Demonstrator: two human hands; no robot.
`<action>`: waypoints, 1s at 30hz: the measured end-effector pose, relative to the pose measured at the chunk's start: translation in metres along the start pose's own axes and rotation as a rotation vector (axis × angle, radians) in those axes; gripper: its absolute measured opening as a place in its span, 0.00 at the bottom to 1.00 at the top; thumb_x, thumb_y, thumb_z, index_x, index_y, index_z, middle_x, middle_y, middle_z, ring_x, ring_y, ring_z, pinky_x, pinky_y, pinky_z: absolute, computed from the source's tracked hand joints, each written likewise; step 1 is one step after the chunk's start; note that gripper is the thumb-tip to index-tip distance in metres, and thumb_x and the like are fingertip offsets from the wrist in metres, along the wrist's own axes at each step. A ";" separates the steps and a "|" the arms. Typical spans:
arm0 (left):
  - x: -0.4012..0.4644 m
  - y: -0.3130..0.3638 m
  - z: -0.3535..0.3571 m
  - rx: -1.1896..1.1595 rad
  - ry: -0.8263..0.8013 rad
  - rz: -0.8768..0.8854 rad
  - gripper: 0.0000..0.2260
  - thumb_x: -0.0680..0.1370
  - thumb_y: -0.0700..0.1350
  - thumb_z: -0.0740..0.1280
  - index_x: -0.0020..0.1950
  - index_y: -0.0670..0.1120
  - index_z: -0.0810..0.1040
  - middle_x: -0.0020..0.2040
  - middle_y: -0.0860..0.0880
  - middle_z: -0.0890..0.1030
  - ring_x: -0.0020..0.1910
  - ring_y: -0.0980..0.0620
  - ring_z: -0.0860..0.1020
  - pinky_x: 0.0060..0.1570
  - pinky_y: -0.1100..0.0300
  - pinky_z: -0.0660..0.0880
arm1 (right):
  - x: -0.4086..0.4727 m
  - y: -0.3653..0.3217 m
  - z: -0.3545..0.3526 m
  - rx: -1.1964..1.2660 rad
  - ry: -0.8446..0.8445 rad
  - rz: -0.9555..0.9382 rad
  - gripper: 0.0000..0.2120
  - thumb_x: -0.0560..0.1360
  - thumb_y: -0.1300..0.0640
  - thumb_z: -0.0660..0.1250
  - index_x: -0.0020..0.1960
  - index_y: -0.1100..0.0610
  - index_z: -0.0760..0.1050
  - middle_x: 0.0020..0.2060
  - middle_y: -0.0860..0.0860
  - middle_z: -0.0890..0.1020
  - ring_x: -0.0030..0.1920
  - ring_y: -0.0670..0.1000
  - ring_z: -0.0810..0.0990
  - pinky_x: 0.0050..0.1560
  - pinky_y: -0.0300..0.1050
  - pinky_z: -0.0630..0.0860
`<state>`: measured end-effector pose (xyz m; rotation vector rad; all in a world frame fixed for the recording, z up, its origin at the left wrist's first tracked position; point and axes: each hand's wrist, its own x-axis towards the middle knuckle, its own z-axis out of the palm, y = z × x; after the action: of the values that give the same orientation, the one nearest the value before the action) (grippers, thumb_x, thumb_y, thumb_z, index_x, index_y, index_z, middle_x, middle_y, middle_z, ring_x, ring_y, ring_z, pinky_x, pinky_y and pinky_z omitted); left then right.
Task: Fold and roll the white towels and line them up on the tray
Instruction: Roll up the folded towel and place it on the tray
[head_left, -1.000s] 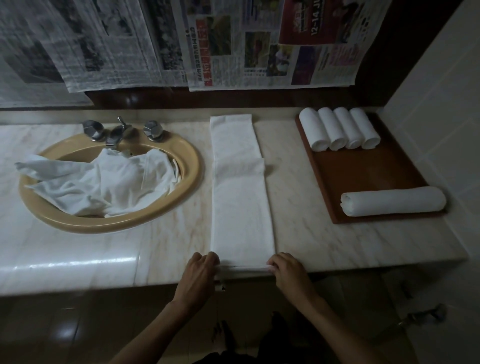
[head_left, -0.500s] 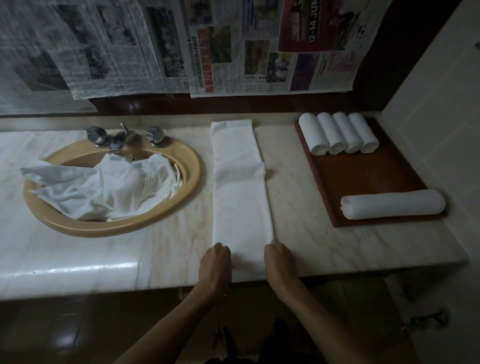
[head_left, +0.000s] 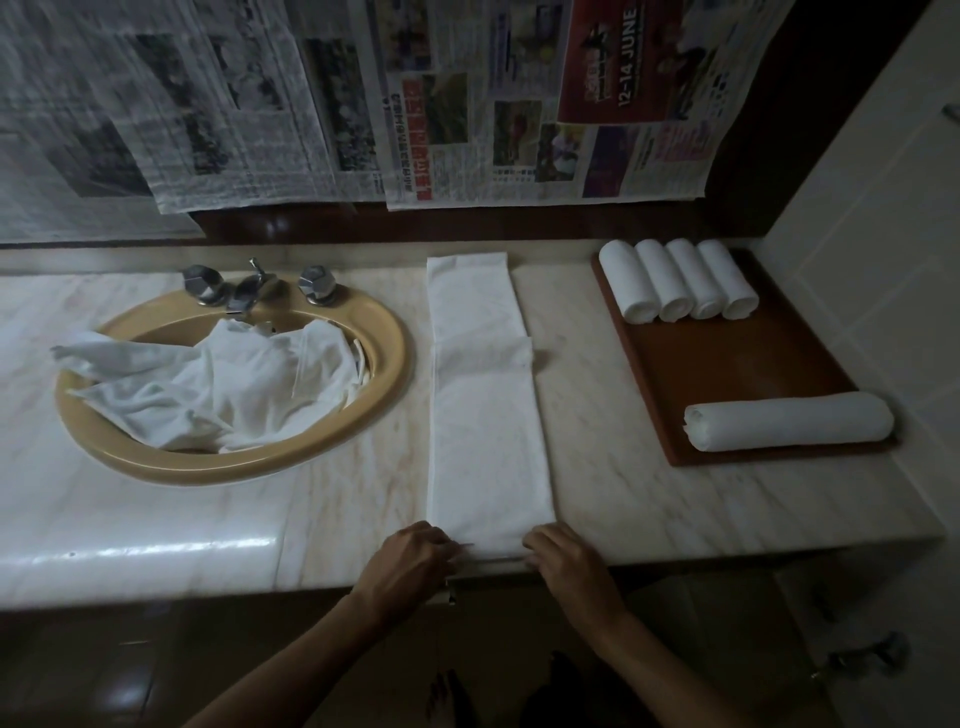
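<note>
Half a second earlier both hands sat flat further up; then the left hand (head_left: 410, 564) and right hand (head_left: 563, 558) slid back, fingers pinching the folded towel (head_left: 485, 415) at the table's 6 o'clock edge, so rolling looked about to start, tray (head_left: 727, 374) waiting at 2 o'clock.

Table (head_left: 649, 483): pale cream marble with faint pinkish-brown veining, glossy along the front edge. Sink (head_left: 387, 358): mustard-tan rim and bowl. Taps (head_left: 254, 286): dull grey metal. Folded towel (head_left: 485, 415): plain white, no pattern. Loose towels (head_left: 208, 389) in the sink: plain white. Tray (head_left: 727, 364): reddish-brown. Four small rolls (head_left: 678, 280) and one long roll (head_left: 787, 421): white. Newspapers (head_left: 363, 104): grey print with colour photographs, one dark red advertisement with white lettering. Side wall (head_left: 878, 234): off-white tiles.
</note>
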<state>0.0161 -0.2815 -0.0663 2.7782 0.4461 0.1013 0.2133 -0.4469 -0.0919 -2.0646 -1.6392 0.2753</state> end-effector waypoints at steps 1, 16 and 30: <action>0.003 -0.002 -0.004 0.008 -0.026 0.018 0.05 0.74 0.47 0.71 0.46 0.49 0.86 0.41 0.52 0.84 0.37 0.54 0.81 0.32 0.61 0.78 | 0.002 0.004 -0.002 0.005 -0.015 -0.021 0.17 0.66 0.68 0.77 0.47 0.53 0.76 0.44 0.47 0.79 0.45 0.48 0.79 0.41 0.44 0.77; 0.009 -0.003 0.007 0.229 -0.039 0.002 0.14 0.67 0.49 0.77 0.50 0.51 0.82 0.41 0.52 0.79 0.39 0.52 0.77 0.42 0.56 0.70 | 0.016 0.002 -0.014 -0.232 -0.057 -0.092 0.22 0.60 0.74 0.71 0.48 0.55 0.78 0.42 0.49 0.80 0.40 0.53 0.78 0.38 0.45 0.73; 0.048 0.020 -0.022 0.029 -0.224 -0.502 0.03 0.79 0.41 0.63 0.49 0.45 0.75 0.45 0.47 0.77 0.43 0.49 0.73 0.55 0.49 0.69 | 0.058 -0.027 -0.037 -0.264 -0.367 0.364 0.07 0.77 0.62 0.68 0.54 0.57 0.72 0.50 0.54 0.78 0.52 0.56 0.79 0.52 0.49 0.75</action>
<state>0.0653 -0.2780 -0.0382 2.5728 1.0642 -0.3296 0.2214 -0.3961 -0.0389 -2.6413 -1.5517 0.6219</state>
